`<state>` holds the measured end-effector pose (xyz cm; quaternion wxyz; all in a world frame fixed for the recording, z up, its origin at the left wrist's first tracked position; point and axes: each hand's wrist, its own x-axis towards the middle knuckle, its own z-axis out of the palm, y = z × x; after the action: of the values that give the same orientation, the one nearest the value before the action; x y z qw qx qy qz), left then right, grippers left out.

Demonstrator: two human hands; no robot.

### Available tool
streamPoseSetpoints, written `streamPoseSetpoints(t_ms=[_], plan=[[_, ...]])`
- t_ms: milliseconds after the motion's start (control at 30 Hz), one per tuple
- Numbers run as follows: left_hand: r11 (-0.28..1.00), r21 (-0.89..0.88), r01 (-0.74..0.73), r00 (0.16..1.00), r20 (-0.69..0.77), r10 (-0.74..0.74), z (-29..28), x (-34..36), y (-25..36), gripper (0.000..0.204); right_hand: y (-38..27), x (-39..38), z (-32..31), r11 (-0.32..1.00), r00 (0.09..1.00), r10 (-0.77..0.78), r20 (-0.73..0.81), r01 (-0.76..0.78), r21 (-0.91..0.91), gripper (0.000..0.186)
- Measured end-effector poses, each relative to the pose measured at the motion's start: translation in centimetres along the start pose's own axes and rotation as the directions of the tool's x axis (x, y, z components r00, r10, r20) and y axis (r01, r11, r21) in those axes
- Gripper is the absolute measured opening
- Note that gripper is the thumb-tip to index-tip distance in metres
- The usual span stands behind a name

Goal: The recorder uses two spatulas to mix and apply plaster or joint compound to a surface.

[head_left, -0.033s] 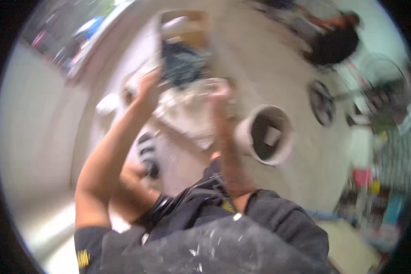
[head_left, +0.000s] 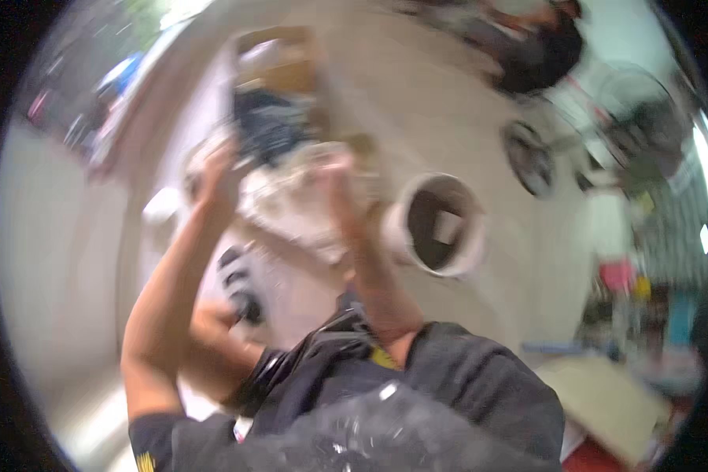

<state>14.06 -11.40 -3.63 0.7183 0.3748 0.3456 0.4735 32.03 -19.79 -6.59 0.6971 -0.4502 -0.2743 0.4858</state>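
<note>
A pale, lumpy mass lies on the floor before me, blurred beyond naming. My left hand is at its upper left edge; whether it grips anything is hidden by the blur. My right hand reaches to the right part of the mass, its fingers smeared too. Just beyond sit a dark crumpled heap and a tan box with something pale inside. Beside my right forearm stands a white bucket with a dark inside and a small pale object in it.
Another person in dark clothes is low on the floor at the upper right. A standing fan with a round base is nearby. A footwear item lies by my left leg. Mixed clutter fills the right side.
The whole view has shifted, with the box, bucket, fan and other person appearing further left. Both my hands stay at the pale mass.
</note>
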Motion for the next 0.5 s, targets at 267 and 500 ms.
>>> streamPoseSetpoints(t_ms=[267,500], plan=[[0.973,0.153,-0.174,0.954,-0.219,0.205,1.7,-1.0,-1.4,0.038,-0.1,-1.1,4.9,0.872,0.929,0.370,0.005,-0.349,0.343,0.019],[0.957,0.234,-0.172,0.954,-0.202,0.221,4.8,-1.8,-1.3,0.025,-1.4,-0.4,7.6,0.909,0.948,0.317,-0.038,-0.292,0.298,0.022]])
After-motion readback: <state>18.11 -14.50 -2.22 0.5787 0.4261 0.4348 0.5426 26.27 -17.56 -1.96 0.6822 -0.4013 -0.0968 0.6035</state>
